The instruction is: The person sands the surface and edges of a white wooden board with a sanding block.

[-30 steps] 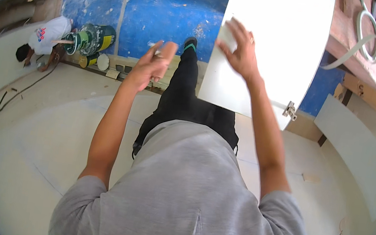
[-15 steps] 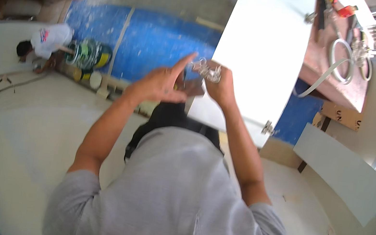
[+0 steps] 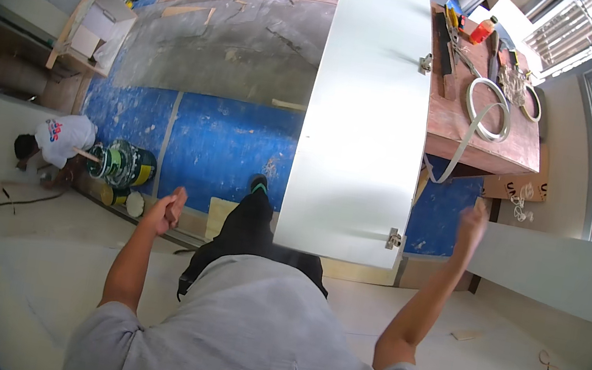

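Observation:
My left hand [image 3: 168, 212] hangs out to the left, its fingers curled together. Whether anything small is inside it I cannot make out. On the other side, my right hand [image 3: 470, 225] is stretched out to the right, its fingers smeared by motion. Just beyond it, a tangle of thin white curled strips [image 3: 520, 209] shows in front of a cardboard box [image 3: 537, 187], apart from the hand. Between my arms a long white panel [image 3: 367, 119] lies in front of me, with metal hinges [image 3: 393, 239] along its right edge. Neither hand touches the panel.
A pinkish workbench [image 3: 481, 148] at right bears tools, a bottle and a coil of white edge strip [image 3: 489, 110]. Another white panel [image 3: 551, 269] lies at right. At left, a person in a white shirt [image 3: 62, 138] crouches beside stained buckets [image 3: 127, 163]. Blue sheeting [image 3: 234, 137] covers some floor.
My hands have parted, the left moving left and the right swinging far right. The white tangle has left my right hand and is now beyond it. My view has tilted, showing more ahead.

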`<action>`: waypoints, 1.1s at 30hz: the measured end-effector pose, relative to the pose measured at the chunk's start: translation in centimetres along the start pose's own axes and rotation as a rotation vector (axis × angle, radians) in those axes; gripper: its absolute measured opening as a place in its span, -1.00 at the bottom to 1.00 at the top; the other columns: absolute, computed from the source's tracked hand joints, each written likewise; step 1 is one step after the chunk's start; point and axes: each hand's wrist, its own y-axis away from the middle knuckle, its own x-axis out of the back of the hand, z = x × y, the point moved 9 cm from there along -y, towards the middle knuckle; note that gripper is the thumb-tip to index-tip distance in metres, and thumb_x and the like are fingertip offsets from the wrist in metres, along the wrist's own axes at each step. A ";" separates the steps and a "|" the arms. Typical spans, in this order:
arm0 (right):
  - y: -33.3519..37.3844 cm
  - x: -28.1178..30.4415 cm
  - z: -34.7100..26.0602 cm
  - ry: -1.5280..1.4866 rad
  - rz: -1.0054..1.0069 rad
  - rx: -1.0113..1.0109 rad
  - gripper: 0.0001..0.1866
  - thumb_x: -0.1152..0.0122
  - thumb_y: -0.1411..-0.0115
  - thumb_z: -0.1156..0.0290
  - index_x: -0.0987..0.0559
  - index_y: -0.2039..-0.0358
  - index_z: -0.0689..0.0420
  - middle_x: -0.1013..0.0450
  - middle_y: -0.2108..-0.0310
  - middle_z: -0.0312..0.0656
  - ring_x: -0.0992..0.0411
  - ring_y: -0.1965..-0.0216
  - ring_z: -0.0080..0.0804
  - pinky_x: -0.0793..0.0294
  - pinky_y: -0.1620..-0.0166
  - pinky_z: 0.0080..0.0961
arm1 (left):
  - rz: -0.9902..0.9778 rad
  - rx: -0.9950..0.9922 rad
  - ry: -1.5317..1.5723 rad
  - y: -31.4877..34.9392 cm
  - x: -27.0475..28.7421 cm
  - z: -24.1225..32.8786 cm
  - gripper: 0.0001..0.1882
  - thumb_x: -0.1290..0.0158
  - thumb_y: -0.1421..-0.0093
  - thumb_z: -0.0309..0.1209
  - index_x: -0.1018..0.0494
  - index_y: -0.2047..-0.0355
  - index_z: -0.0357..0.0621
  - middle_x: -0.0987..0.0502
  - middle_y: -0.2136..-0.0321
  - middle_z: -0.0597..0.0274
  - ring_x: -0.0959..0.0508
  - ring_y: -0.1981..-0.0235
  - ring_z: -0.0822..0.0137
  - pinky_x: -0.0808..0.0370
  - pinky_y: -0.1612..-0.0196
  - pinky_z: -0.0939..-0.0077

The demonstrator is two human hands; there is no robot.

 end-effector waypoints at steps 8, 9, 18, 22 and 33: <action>-1.7 -20.1 13.9 1.037 -0.243 -0.083 -0.44 -0.36 -0.24 0.36 -0.47 -0.24 0.12 -0.33 -0.31 0.02 -0.27 -0.34 0.03 -0.29 -0.33 -0.10 | -0.069 0.088 -0.025 -10.6 -6.1 7.4 -0.55 -0.15 -0.25 -0.09 -0.37 -0.04 -0.01 -0.49 0.33 0.14 -0.41 0.59 0.31 -0.24 0.65 0.42; -2.5 -23.4 16.8 0.959 -0.306 -0.126 -0.40 -0.32 -0.28 0.25 -0.42 -0.30 0.10 -0.24 -0.39 0.04 -0.18 -0.41 0.06 -0.17 -0.40 -0.03 | -0.121 0.114 -0.086 -12.1 -9.1 10.0 -0.57 -0.14 -0.25 -0.10 -0.37 -0.03 -0.01 -0.48 0.33 0.13 -0.40 0.61 0.32 -0.23 0.68 0.43; -19.2 -38.2 28.7 1.443 -0.417 -0.002 -0.30 0.13 -0.44 -0.16 -0.18 -0.49 -0.17 0.12 -0.56 -0.14 0.25 -0.57 -0.05 0.38 -0.49 0.22 | -0.358 -0.421 -0.391 -23.7 -36.5 38.2 -0.24 -0.18 -0.25 -0.03 -0.15 -0.31 -0.07 -0.49 0.32 0.12 -0.38 0.69 0.41 -0.14 0.78 0.49; -27.5 -30.9 29.3 1.542 -0.212 -0.110 -0.30 0.18 -0.44 -0.20 -0.15 -0.50 -0.23 0.14 -0.57 -0.14 0.25 -0.57 -0.08 0.40 -0.50 0.19 | -0.222 -0.676 -0.565 -28.7 -45.3 50.9 -0.10 -0.20 -0.22 0.05 -0.07 -0.40 -0.06 -0.54 0.15 0.00 -0.49 0.56 0.33 -0.25 0.72 0.49; -31.0 -30.1 28.8 1.619 -0.182 -0.228 -0.25 0.22 -0.40 -0.30 -0.15 -0.50 -0.27 0.18 -0.58 -0.27 0.33 -0.58 -0.18 0.51 -0.52 0.12 | 0.140 -1.272 -0.824 -34.1 -65.9 83.1 -0.05 -0.18 -0.17 0.08 -0.09 -0.41 -0.15 -0.53 -0.10 -0.19 -0.61 0.00 -0.09 -0.57 0.02 0.19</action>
